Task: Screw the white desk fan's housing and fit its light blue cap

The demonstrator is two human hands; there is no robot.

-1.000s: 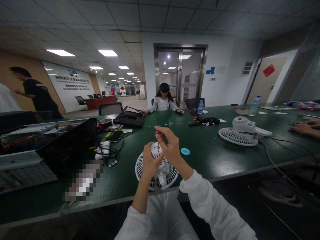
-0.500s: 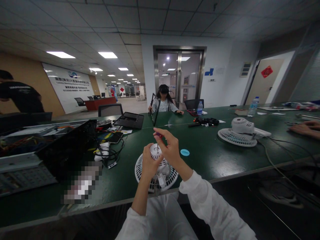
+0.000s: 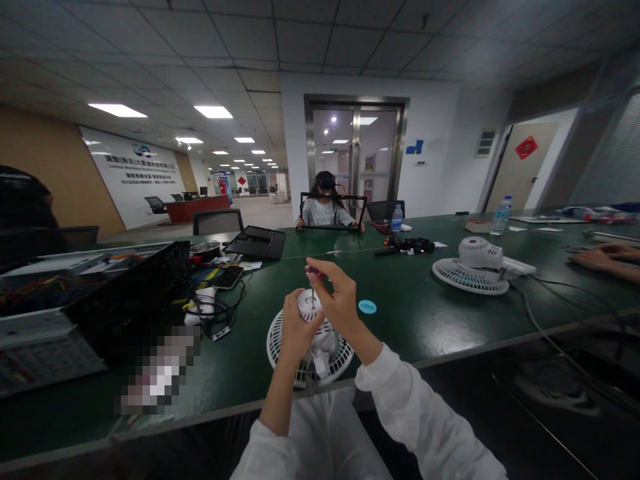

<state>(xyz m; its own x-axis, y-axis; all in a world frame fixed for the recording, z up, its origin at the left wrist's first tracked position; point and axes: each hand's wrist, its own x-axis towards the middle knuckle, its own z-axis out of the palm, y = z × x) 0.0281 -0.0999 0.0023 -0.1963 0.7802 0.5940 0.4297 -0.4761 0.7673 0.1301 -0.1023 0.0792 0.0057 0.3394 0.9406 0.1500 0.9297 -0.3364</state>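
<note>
A white electric fan (image 3: pixel 327 341) lies grille-down at the table edge in front of me, its round motor housing uppermost. My left hand (image 3: pixel 299 330) is wrapped around the side of that housing. Above it, the fingers of my right hand (image 3: pixel 337 290) pinch the handle of a screwdriver (image 3: pixel 313 297). The thin shaft points straight down at the middle of the housing; whether the tip sits in a screw is too small to tell. Most of the handle is hidden by my fingers. A light-blue oval disc (image 3: pixel 367 307) lies on the table to the right of the fan.
An opened computer case (image 3: pixel 95 293) stands on the left, with cables and a white adapter (image 3: pixel 201 307) beside it. A second white fan (image 3: pixel 475 267) lies to the right. Across the green table (image 3: pixel 400 333) a person (image 3: pixel 327 210) holds a black frame. Another person's hands (image 3: pixel 603 257) rest at far right.
My hands keep their hold on the fan and screwdriver with little visible movement. The person opposite has turned the black frame to face me and now grips it with both hands.
</note>
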